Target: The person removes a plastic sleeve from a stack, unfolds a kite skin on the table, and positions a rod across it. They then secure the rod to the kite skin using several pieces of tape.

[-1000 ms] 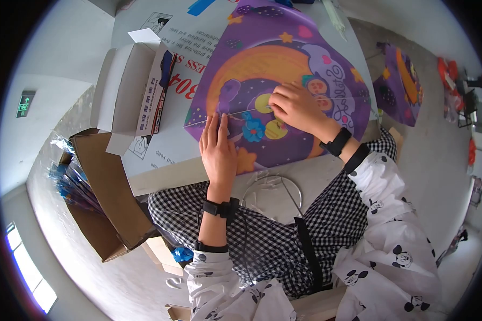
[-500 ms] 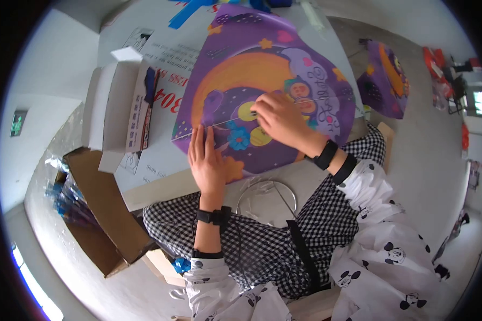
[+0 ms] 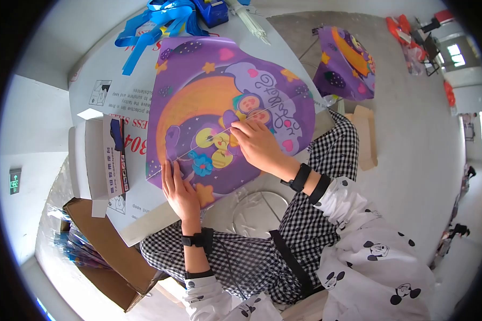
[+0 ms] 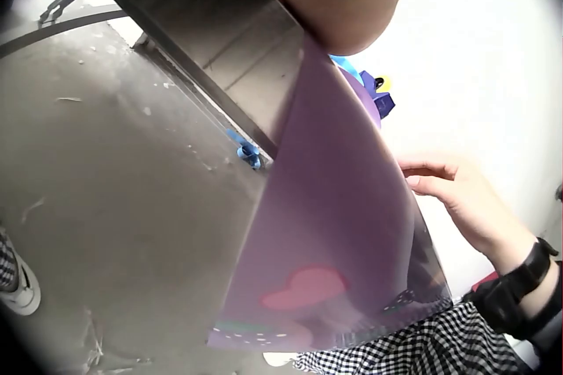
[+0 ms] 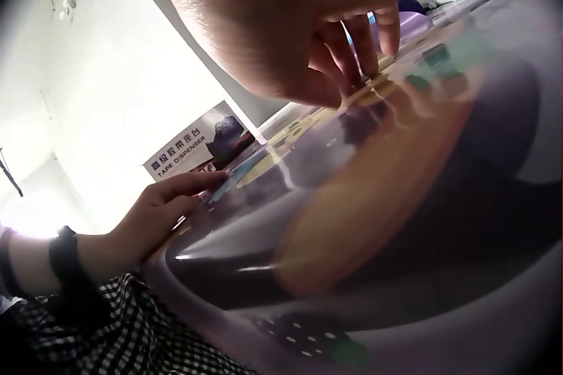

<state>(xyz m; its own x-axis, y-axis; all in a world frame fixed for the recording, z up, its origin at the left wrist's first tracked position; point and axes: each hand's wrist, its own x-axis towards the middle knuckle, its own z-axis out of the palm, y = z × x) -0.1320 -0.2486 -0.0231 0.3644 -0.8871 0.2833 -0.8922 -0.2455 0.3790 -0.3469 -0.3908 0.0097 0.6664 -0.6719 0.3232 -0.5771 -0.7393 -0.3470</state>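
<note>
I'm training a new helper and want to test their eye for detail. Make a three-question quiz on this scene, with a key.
1. True or false: the fingers of the left hand touch the purple sheet.
2. Multiple choice: what colour are the loose strips at the far end of the table?
A) Red
B) Blue
C) Green
3. Fill the gap: the white box is printed with the English words "TAPE ____".

Key: 1. True. 2. B. 3. DISPENSER.
</note>
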